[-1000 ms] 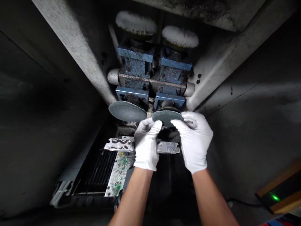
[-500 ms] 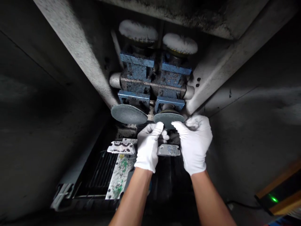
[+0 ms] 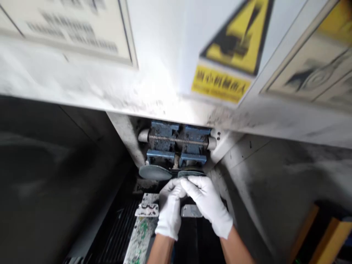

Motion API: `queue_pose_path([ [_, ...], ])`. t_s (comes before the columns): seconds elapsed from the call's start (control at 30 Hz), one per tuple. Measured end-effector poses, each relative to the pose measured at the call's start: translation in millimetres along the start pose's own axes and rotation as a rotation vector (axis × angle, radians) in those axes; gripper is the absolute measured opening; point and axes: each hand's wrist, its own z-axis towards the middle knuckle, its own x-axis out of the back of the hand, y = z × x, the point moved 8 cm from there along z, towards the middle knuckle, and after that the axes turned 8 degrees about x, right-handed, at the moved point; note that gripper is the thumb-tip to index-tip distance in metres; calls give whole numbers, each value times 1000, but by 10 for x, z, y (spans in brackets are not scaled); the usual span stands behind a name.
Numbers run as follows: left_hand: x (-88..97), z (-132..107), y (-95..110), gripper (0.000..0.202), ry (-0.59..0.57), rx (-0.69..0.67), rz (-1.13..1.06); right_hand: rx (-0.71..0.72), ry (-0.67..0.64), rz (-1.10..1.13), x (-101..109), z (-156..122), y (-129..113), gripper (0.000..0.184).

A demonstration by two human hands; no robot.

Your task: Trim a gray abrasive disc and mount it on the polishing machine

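Two round grey-green sanding discs face down under blue machine brackets. The left sanding disc [image 3: 154, 172] stands free, and the right sanding disc [image 3: 189, 173] is partly covered by my gloved fingers. My left hand [image 3: 171, 205], in a white glove, pinches at the near edge of the right disc. Beside it my right hand [image 3: 206, 203], also gloved, has its thumb and fingers closed at the same edge, close to the left fingertips. Just below the hands lie a metal plate [image 3: 191, 211] on the right and a patterned metal plate [image 3: 147, 210] on the left.
Blue brackets [image 3: 161, 156] hang from a grey shaft above the discs. A white panel [image 3: 162, 84] with a yellow warning sign [image 3: 221, 83] crosses overhead. Dark walls [image 3: 280, 172] stand at both sides. A paint-stained strip [image 3: 140, 234] lies below left.
The head view has tilted up and back, so the white panel shows. My right hand has moved left along the disc's near edge, and both hands are now close together.
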Motion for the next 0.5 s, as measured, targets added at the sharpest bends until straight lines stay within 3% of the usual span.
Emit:
queue_pose_path([
  [0.1, 15, 12, -4, 22, 47, 55, -4, -61, 101, -24, 38, 146, 89, 38],
  [0.2, 53, 62, -44, 24, 106, 107, -59, -161, 113, 44, 31, 182, 238, 33],
  [0.3, 60, 87, -60, 24, 116, 119, -79, -158, 124, 93, 34, 195, 296, 25],
  [0.5, -20, -7, 19, 28, 12, 23, -88, -71, 113, 109, 36, 124, 94, 21],
])
